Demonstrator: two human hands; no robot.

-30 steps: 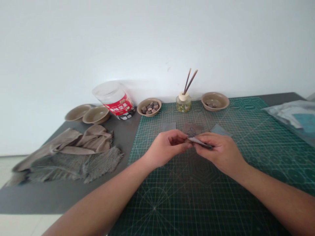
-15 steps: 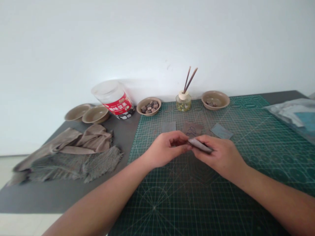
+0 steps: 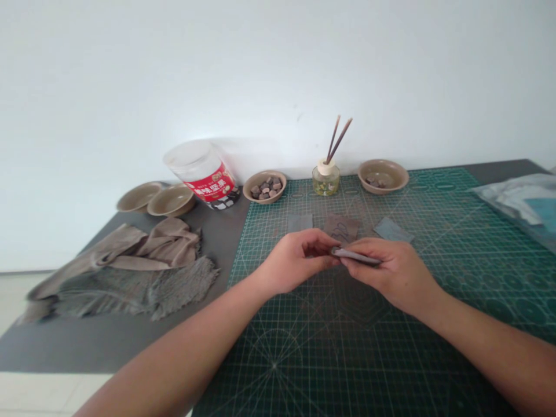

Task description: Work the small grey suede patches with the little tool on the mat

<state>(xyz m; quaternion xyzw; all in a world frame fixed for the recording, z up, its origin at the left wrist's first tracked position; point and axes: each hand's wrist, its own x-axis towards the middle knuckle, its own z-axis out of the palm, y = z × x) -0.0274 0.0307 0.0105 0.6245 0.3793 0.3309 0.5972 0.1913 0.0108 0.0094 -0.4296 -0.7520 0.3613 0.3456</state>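
My left hand (image 3: pixel 296 259) and my right hand (image 3: pixel 391 270) meet above a green cutting mat (image 3: pixel 278 370), fingers curled. Between them is a thin, folded grey strip of sheet material (image 3: pixel 355 256). My right fingers pinch most of it, and its left end sits against my left fingertips. Just beyond my hands lie a plain grey square (image 3: pixel 299 223), a brown piece with curved drawn lines (image 3: pixel 342 229) and a blue-grey piece (image 3: pixel 392 230). None of them touches my hands.
Along the back stand a clear jar with a red label (image 3: pixel 202 172), a bowl of dark chunks (image 3: pixel 264 186), a reed diffuser (image 3: pixel 325 179) and a tan bowl (image 3: pixel 383 176). Two more bowls (image 3: pixel 170 200) and crumpled grey-brown cloth (image 3: pixel 125 272) are left; a plastic bag (image 3: pixel 521 202) is right.
The strip now lies flatter and more level between my fingers. My hands have moved little, and the view has shifted slightly.
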